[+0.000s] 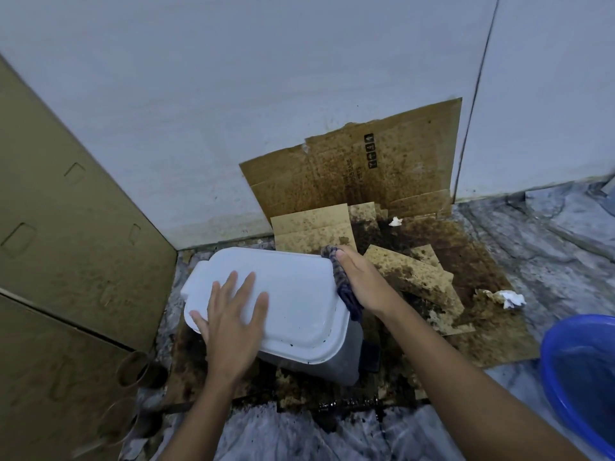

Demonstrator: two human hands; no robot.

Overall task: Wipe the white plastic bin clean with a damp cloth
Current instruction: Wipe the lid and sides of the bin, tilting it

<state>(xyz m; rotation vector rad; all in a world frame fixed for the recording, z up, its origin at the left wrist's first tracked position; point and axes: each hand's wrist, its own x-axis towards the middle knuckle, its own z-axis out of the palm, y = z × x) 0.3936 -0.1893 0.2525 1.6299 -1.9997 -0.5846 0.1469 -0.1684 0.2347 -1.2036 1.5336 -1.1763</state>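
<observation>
Between the two hands, mid-floor – bin: white plastic bin (293, 294) standing on stained cardboard (482, 327), close to the far wall, lid shut.
Left hand: left hand (233, 321) laid flat on the near-left part of the lid, fingers straight and spread, gripping nothing, apparently steadying.
Right hand: right hand (362, 281) curled over the lid's right edge, holding the cloth against it.
Cloth: dark striped cloth (344, 287) bunched under the right palm, trailing a little down the bin's right side; impossible to tell whether damp.
Done, by the look of it: most of the lid top white and spotless, with a faint sheen.
Left on the lid: dark specks (299, 347) along the near rim and near-right corner.
Left on the body: near wall in shade and greyish, hard to judge, likely unwiped; far and left walls hidden; black pedal (371, 357) at the base on the right.
Progress, as a guess: somewhere in the first half, with rim work in hand and the body to follow.
Rinse water: blue basin (582, 371) near right, well apart from the bin.
Litter: crumpled tissue (511, 299) right of the bin, and a smaller scrap (395, 221) farther back.
Backdrop: spattered cardboard sheet (382, 168) leaning on the far wall; tall cardboard panels (66, 227) on the left.
</observation>
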